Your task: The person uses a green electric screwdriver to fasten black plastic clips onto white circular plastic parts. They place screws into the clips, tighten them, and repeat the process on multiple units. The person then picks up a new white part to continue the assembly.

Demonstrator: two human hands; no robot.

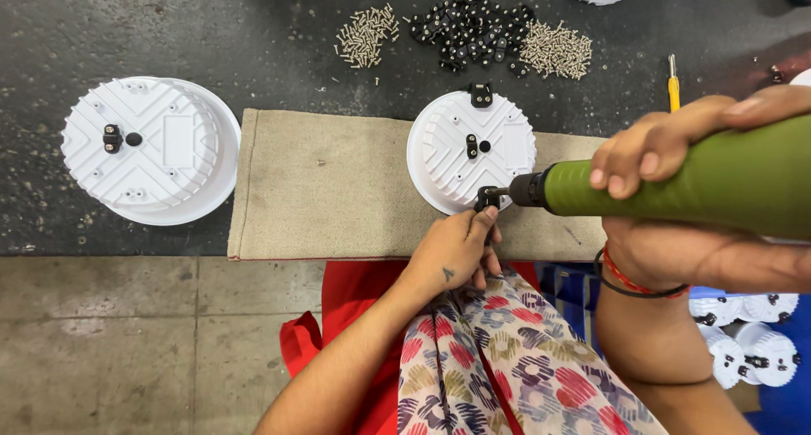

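**Fastening bracket on white housing**

Pinching the small black bracket (487, 199) at the near rim of the white round housing (470, 150) on the worktop's cloth mat (321, 186), the left hand (456, 249) is steadying it; the right hand (667, 148) is gripping the green electric screwdriver (676, 177) closed-fisted. Judgement: the bit should be staying square to the screw.

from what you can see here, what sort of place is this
Probably a small assembly workshop. The right hand holds a green power screwdriver to a white round housing on a cloth mat, with piles of screws and black clips behind it.
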